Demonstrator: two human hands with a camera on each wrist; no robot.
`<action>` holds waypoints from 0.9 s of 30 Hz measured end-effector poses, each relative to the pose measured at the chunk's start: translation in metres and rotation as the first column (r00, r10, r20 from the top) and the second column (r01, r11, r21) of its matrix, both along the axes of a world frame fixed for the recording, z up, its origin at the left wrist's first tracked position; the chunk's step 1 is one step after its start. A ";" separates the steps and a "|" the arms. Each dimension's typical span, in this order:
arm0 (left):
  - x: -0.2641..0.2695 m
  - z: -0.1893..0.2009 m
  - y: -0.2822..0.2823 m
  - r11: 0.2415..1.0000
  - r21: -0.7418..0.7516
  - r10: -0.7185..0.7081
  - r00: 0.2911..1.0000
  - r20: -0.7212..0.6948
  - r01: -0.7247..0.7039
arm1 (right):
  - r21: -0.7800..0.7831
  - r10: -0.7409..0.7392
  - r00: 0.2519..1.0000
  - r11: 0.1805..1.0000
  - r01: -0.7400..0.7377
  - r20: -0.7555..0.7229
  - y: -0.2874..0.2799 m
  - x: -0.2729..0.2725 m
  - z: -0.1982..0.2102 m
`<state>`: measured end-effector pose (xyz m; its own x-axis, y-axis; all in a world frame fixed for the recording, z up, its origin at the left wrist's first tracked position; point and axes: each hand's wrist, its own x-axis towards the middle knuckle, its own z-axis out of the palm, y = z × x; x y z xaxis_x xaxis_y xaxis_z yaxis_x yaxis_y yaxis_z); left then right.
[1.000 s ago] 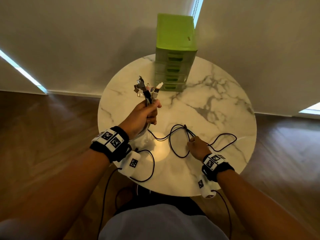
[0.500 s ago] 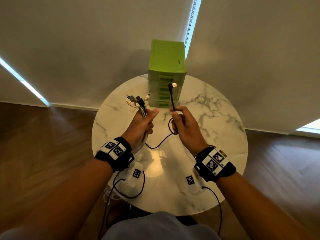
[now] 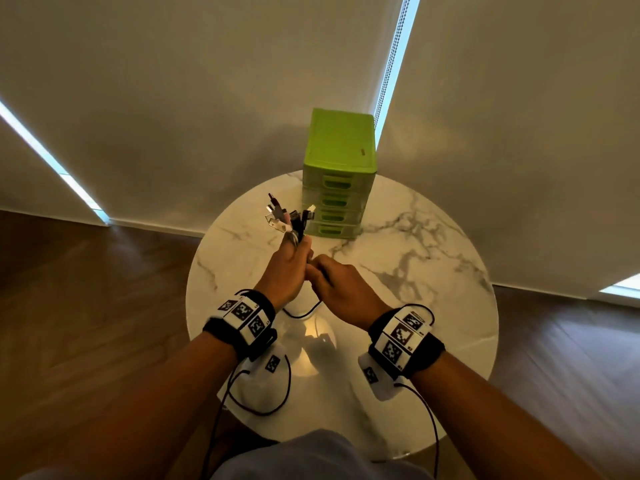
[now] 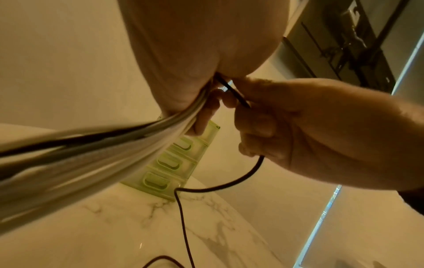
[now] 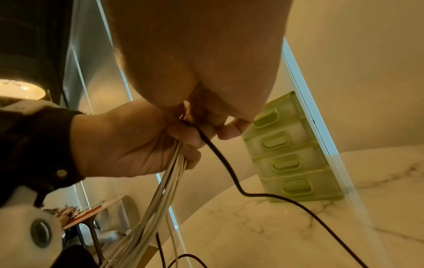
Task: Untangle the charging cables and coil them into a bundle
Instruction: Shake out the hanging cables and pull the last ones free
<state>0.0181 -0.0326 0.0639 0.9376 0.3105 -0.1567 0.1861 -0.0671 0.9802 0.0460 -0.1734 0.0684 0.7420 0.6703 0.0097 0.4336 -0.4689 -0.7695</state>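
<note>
My left hand [image 3: 291,268] grips a bundle of white and black charging cables [image 4: 96,150], its plug ends [image 3: 289,216] fanning out above the fist. In the right wrist view the same bundle [image 5: 160,195] hangs down from the left hand's [image 5: 128,143] curled fingers. My right hand [image 3: 332,282] is pressed against the left one and pinches a black cable [image 4: 236,96] at the left fist. That black cable [image 5: 229,172] trails down in a loose curve onto the marble table [image 3: 433,289]. Its plug end is among the others in the left fist.
A green plastic drawer unit [image 3: 337,181] stands at the table's far edge, just behind the plug ends. The round table is small, with wood floor [image 3: 86,306] all around and a pale wall behind. Black wrist-camera leads [image 3: 277,400] hang near my body.
The right hand lifted a black cable's plug end off the table, then brought it left into the left fist. Both hands now meet.
</note>
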 end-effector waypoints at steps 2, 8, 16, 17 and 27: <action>0.004 0.000 0.004 0.998 -0.045 0.041 0.999 0.030 -0.040 | -0.023 0.021 0.999 0.999 -0.022 -0.039 -0.002 -0.002 -0.004; 0.011 0.007 0.015 0.970 -0.240 0.068 0.994 0.091 -0.044 | 0.003 0.043 0.997 0.999 -0.043 -0.057 -0.004 0.004 -0.021; 0.014 0.031 0.029 0.953 -0.303 0.070 0.985 0.160 -0.018 | -0.115 0.121 0.986 0.984 -0.135 -0.116 0.001 0.006 -0.038; 0.017 0.035 0.034 0.940 -0.340 0.073 0.982 0.172 -0.011 | -0.163 0.138 0.982 0.974 -0.157 -0.126 0.001 0.004 -0.042; 0.024 0.077 0.104 0.986 -0.157 0.092 0.965 0.245 -0.054 | -0.113 -0.177 0.899 0.983 0.143 -0.402 -0.060 0.023 -0.069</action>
